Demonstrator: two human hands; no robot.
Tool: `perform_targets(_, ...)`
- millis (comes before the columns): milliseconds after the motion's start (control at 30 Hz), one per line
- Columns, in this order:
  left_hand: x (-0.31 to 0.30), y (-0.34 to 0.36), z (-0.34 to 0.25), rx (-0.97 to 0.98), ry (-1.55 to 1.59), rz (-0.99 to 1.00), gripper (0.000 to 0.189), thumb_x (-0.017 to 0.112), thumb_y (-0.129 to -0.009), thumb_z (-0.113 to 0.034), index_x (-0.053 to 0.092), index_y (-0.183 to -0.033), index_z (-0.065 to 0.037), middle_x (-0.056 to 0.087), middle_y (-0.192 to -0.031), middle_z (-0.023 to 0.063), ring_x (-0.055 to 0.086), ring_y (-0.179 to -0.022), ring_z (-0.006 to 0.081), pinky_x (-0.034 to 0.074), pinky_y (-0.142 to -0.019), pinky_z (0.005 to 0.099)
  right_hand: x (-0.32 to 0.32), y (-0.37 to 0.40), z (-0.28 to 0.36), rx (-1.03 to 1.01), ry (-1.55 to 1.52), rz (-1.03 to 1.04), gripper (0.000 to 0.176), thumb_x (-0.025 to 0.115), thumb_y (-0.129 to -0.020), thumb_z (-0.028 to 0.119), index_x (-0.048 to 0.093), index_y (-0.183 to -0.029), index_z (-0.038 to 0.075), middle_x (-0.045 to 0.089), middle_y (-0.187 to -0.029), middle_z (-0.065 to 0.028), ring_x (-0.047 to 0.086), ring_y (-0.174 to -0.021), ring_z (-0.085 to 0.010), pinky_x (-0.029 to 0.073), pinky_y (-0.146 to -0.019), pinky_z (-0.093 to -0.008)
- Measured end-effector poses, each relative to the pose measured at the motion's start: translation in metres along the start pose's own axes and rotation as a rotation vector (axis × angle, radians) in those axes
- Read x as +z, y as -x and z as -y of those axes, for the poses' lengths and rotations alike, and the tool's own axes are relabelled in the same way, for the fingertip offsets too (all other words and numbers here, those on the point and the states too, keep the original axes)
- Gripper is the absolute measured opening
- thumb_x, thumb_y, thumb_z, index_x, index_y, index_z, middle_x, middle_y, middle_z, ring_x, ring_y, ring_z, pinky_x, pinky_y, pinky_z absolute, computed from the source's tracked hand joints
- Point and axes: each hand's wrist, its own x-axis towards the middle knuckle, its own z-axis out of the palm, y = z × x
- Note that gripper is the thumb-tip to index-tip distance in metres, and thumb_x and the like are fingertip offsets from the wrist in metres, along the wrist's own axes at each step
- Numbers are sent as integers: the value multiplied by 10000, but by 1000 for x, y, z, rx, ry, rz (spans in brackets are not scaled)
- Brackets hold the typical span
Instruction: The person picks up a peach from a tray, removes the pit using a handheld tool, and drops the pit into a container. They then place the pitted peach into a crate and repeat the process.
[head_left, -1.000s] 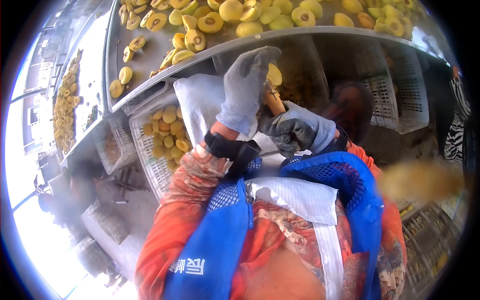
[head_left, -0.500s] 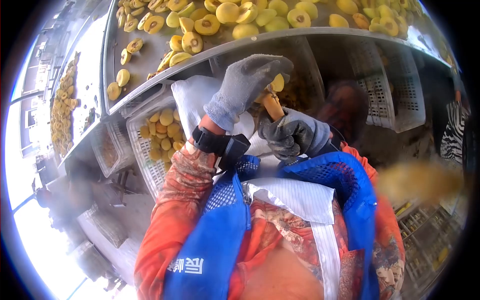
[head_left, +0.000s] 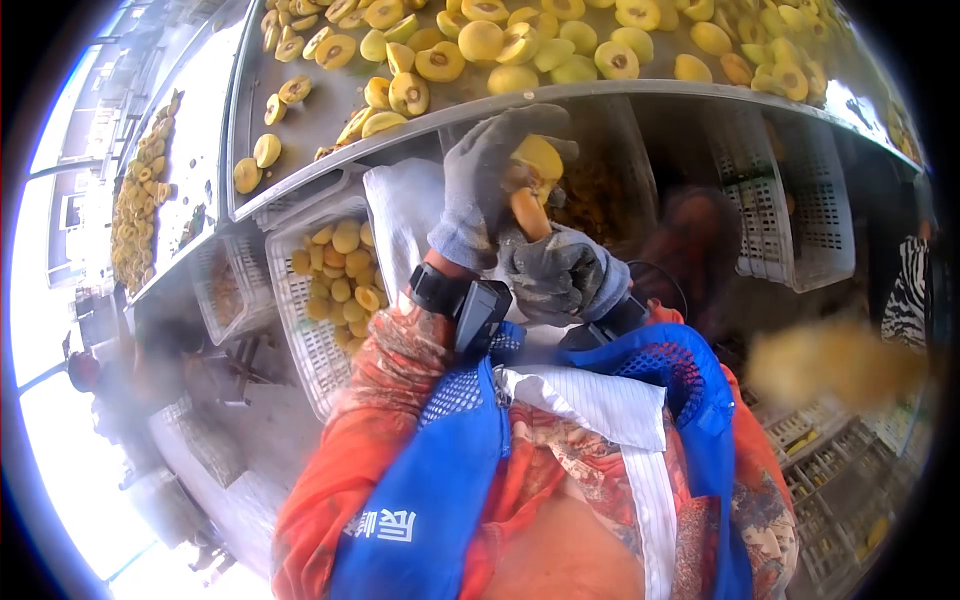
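Observation:
My left hand [head_left: 490, 175], in a grey glove, holds a yellow halved fruit [head_left: 539, 160] between thumb and fingers, just below the metal table's edge. Lower and to its right, my right hand [head_left: 560, 272], also gloved, is wrapped round a tool with a light brown wooden handle [head_left: 530, 215]. The tool's upper end meets the underside of the fruit, and its tip is hidden there. Many yellow fruit halves [head_left: 439, 62], some with brown centres, lie on the metal table [head_left: 330, 100] beyond my hands.
A white crate of yellow fruit [head_left: 310, 345] stands below the table at left. More white crates [head_left: 800, 190] stand under the table at right. A white cloth [head_left: 405, 205] hangs beside my left wrist. Blurred people [head_left: 100, 375] are at far left.
My left hand has turned and opened its hold, so more of the fruit shows. My right hand has moved slightly left with the tool. The view has shifted a little.

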Motion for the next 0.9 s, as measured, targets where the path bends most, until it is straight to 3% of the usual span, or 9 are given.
perform_targets(67, 2, 7, -11, -168, 400, -200, 424, 627, -818, -47, 533, -1231, -19, 629, -1082, 108, 653, -897, 202, 552, -765, 280, -2, -1, 3, -7, 3, 1, 138, 637, -790, 100, 608, -904, 28, 551, -656, -17, 499, -494, -93, 376, -428, -231)
perform_targets(200, -99, 35, -10, 147, -588, -430, 366, 649, -876, -203, 574, -1174, -5, 631, -1036, 108, 636, -910, 187, 569, -767, 328, -8, 27, 34, -40, 202, -68, 148, 643, -785, 115, 610, -901, 29, 548, -647, -16, 495, -490, -92, 375, -426, -235)
perform_targets(233, -85, 48, -65, -185, -258, -553, 371, 652, -875, -236, 591, -1152, 2, 634, -1019, 110, 628, -915, 178, 563, -792, 327, -9, 35, 45, -47, 275, -89, 151, 645, -784, 121, 610, -899, 30, 546, -643, -16, 493, -488, -91, 374, -425, -237)
perform_targets(300, -211, 61, -36, 46, -982, -583, 418, 653, -864, -292, 607, -1140, 19, 644, -965, 123, 639, -934, 172, 538, -813, 322, -7, 39, 60, -73, 413, -127, 157, 650, -781, 135, 611, -893, 32, 542, -634, -15, 489, -484, -91, 372, -424, -241)
perform_targets(367, -179, 38, -86, -169, -1351, -627, 500, 670, -844, -336, 584, -1204, 1, 660, -1036, 136, 645, -991, 190, 510, -842, 323, -13, 26, 63, -70, 742, -439, 185, 673, -776, 170, 602, -888, 41, 523, -616, -12, 480, -469, -92, 376, -421, -252)
perform_targets(500, -161, -67, -54, 21, -1779, -493, 654, 653, -796, -507, 556, -1262, -59, 658, -1095, 172, 618, -1042, 328, 474, -888, 395, -44, 3, 49, -103, 821, -619, 207, 688, -791, 138, 573, -951, 75, 511, -619, 0, 469, -471, -76, 374, -408, -232)
perform_targets(567, -113, -105, -47, -282, -1986, -340, 547, 660, -782, -466, 584, -1175, -93, 655, -1041, 157, 634, -966, 321, 487, -817, 433, -32, 1, 53, -89, 886, -676, 224, 686, -798, 138, 561, -975, 81, 506, -623, 0, 458, -478, -74, 370, -413, -230)
perform_targets(633, -136, -124, -2, 43, -2189, -353, 453, 663, -783, -375, 596, -1149, -116, 622, -1083, 147, 625, -949, 332, 486, -812, 441, -35, 6, 58, -106, 911, -721, 308, 674, -775, 232, 586, -987, 27, 585, -696, -84, 523, -502, -158, 435, -485, -303)
perform_targets(900, -188, -105, -11, 138, -1785, -253, 411, 695, -751, -177, 600, -1143, -95, 568, -1158, 173, 579, -1048, 352, 484, -870, 419, -26, -3, 48, -129, 991, -673, 304, 704, -807, 164, 557, -1058, 76, 529, -683, 1, 460, -520, -70, 380, -446, -229)
